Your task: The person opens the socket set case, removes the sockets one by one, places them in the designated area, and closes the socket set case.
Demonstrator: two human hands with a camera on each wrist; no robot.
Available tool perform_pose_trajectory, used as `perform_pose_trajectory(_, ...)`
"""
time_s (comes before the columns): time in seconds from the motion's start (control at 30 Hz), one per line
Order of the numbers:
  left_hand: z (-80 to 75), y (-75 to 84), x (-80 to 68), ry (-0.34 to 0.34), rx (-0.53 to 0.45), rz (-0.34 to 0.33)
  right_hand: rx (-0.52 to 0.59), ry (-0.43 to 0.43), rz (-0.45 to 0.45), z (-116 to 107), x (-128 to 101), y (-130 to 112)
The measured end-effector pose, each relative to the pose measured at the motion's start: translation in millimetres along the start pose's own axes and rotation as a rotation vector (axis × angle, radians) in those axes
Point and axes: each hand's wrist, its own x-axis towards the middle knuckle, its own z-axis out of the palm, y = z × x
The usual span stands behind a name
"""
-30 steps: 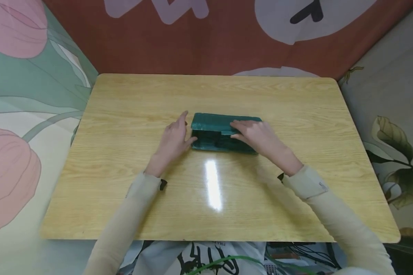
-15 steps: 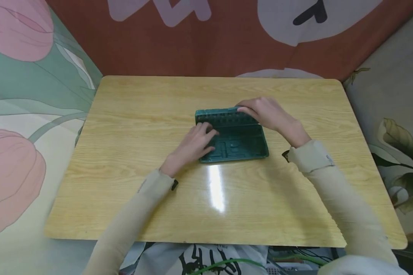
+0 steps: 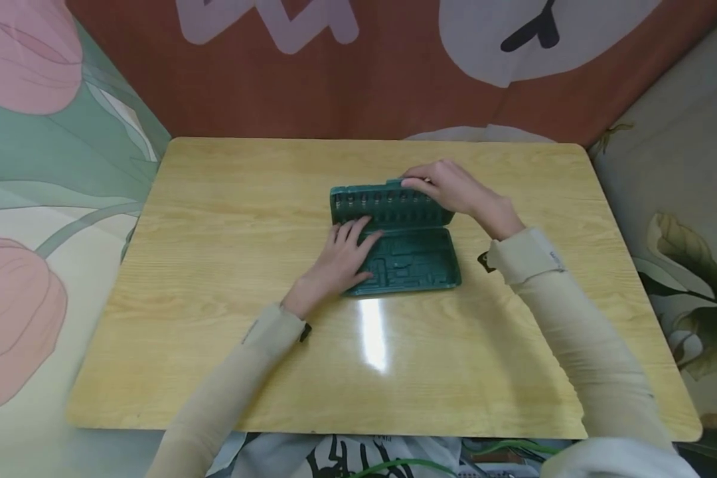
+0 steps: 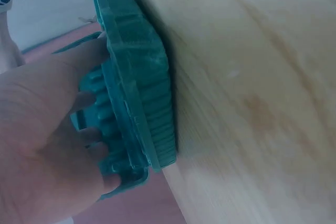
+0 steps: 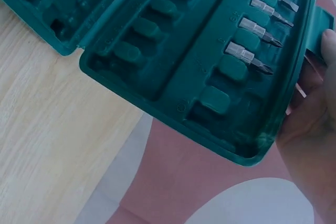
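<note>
your right grip (image 3: pixel 459 192) pinches the bit-case lid (image 3: pixel 394 211), your left grip (image 3: pixel 336 260) spread; a slip could jolt screwdriver bits (image 5: pixel 254 28) loose.

A dark green plastic case (image 3: pixel 415 230) sits open on the table (image 3: pixel 245 199), about midway between its left and right edges and closer to the far edge than the near one. The base (image 3: pixel 415 257), moulded with shaped recesses, lies flat, while the hinged lid (image 3: pixel 394 211) stands raised and tilted on the far side, a row of silver screwdriver bits (image 5: pixel 262 7) seated in its slots.
</note>
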Motion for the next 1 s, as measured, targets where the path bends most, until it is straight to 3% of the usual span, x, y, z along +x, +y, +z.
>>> perform_pose_trajectory(0.2, 2.6, -0.2, -2.0, -0.022, 0.021, -0.014, 0.025, -0.014, 0.035, 5.2, 7.9, 1.7)
perform_pose_trajectory(0.43, -0.3, -5.1, 6.3, -0.1, -0.008, -0.056, -0.193, 0.112, 0.123, 11.9, 16.3, 2.6)
perform_pose_trajectory(0.5, -2.0, -6.2, 8.9, -0.126, -0.044, -0.06, -0.208, 0.142, 0.16, 14.7, 17.7, 5.1)
perform_pose_trajectory(0.7, -4.0, -16.9, 13.9, -0.197, -0.155, -0.055, -0.05, 0.171, 0.208, 27.2, 24.6, 28.4)
perform_pose_trajectory(0.83, -3.7, -23.6, 15.9, -0.24, -0.216, -0.042, 0.108, 0.132, 0.233, 35.4, 26.0, 47.2)
perform_pose_trajectory(1.0, -4.5, -27.6, 16.9, -0.281, -0.268, -0.038, 0.218, 0.057, 0.305, 44.4, 27.1, 59.2)
